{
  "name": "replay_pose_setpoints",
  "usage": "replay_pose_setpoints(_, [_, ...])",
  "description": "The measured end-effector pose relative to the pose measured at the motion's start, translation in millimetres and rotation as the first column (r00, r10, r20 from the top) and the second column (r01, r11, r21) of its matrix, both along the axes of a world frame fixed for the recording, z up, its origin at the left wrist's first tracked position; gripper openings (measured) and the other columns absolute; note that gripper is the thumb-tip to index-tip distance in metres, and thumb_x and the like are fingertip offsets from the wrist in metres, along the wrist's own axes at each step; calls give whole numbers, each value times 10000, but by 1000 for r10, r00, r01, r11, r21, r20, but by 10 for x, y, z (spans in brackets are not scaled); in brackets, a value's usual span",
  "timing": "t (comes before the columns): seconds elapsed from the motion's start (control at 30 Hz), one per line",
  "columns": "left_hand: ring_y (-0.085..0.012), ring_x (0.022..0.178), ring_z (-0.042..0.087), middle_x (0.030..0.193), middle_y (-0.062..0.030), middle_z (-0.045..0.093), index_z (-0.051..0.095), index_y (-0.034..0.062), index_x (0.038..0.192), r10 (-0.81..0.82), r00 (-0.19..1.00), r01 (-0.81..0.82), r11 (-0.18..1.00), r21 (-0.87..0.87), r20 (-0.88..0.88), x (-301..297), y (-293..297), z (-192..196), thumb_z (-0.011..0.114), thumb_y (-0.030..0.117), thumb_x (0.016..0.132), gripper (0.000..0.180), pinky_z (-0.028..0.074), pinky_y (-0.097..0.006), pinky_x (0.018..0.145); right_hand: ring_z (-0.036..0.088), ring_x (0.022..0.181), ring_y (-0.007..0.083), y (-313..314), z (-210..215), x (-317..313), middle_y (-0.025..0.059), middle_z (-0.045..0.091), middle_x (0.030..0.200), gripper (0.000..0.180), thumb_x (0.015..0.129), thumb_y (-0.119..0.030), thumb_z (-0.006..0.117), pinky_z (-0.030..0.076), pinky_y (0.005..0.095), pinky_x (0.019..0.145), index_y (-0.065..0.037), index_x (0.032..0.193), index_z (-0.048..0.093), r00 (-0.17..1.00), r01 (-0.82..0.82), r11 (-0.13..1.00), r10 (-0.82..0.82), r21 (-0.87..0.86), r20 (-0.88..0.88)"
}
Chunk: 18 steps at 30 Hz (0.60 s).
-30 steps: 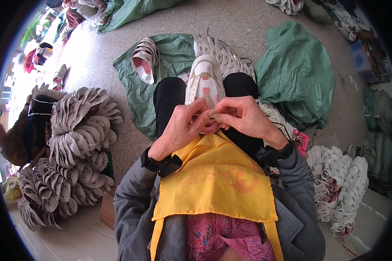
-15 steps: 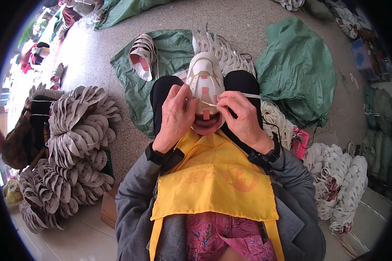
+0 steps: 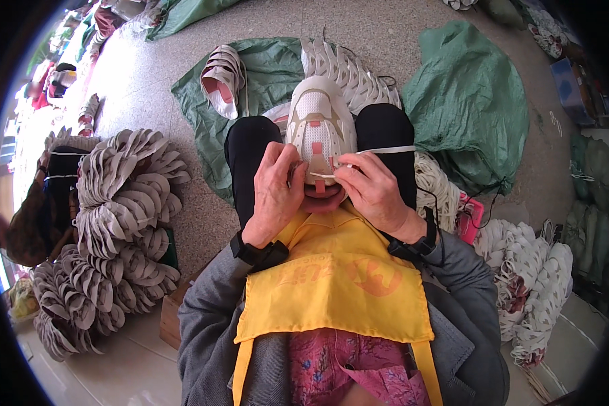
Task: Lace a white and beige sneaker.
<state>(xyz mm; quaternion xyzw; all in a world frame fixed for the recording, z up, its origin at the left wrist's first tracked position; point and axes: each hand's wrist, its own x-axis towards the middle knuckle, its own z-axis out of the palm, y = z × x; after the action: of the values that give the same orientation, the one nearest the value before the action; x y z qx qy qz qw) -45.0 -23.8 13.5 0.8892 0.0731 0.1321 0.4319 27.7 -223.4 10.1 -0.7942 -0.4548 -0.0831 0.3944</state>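
Note:
A white and beige shoe upper (image 3: pixel 323 101) with pink-orange tabs rests between my knees, its toe pointing away from me and its pink-lined opening close to the yellow apron (image 3: pixel 331 298). My left hand (image 3: pixel 277 186) is closed at the upper's left eyelet edge, thumb and fingertips pinched together there. On the opposite side my right hand (image 3: pixel 375 189) pinches a white shoelace (image 3: pixel 325 176), which runs across the tongue toward my left fingers. The lace's far end is hidden near my left fingertips.
Another strappy shoe upper (image 3: pixel 222 78) lies on a green sheet (image 3: pixel 267 64). Beyond my knees is a row of nested white uppers (image 3: pixel 338 74). A green sack (image 3: pixel 463 108) stands at right, white laces (image 3: pixel 432 189) beside my knee. Grey shoe pieces (image 3: pixel 122 196) pile at left, white bundles (image 3: pixel 534 277) at right.
The upper has tilted, so more of its toe faces me and less of its opening shows. My knees have spread slightly, and the right hand with the lace has dropped a little nearer the opening.

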Motion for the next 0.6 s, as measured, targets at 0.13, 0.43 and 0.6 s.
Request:
replay_pose_setpoints(0.13, [-349, 782, 579, 913, -128, 507, 542, 40, 944, -5, 1000, 5, 1000, 6, 15, 1, -7, -18, 660, 22, 886, 133, 478, -437, 673, 636, 944, 305, 0, -8, 6, 109, 632, 1043, 174, 800, 24, 713, 557, 391, 814, -30, 955, 655, 1000, -5, 1000, 5, 1, -14])
replay_pose_setpoints(0.43, [-265, 639, 570, 819, -101, 515, 558, 30, 884, 2, 1000, 0, 998, -66, 19, 34, 34, -9, 727, 73, 864, 175, 468, -380, 579, 673, 686, 163, -20, 94, 191, 96, 685, 889, 64, 897, 4, 719, 526, 273, 608, 23, 915, 660, 915, 148, 983, -93, 111, -392])
replay_pose_setpoints(0.6, [-232, 590, 554, 744, -80, 531, 563, 18, 822, 0, 998, 5, 997, -83, 56, 284, 130, -6, 780, 115, 834, 239, 461, -363, 551, 654, 663, 82, 114, -21, 445, 68, 705, 758, 92, 921, -57, 727, 521, 255, 602, 25, 917, 684, 805, 221, 971, -132, 86, -579])
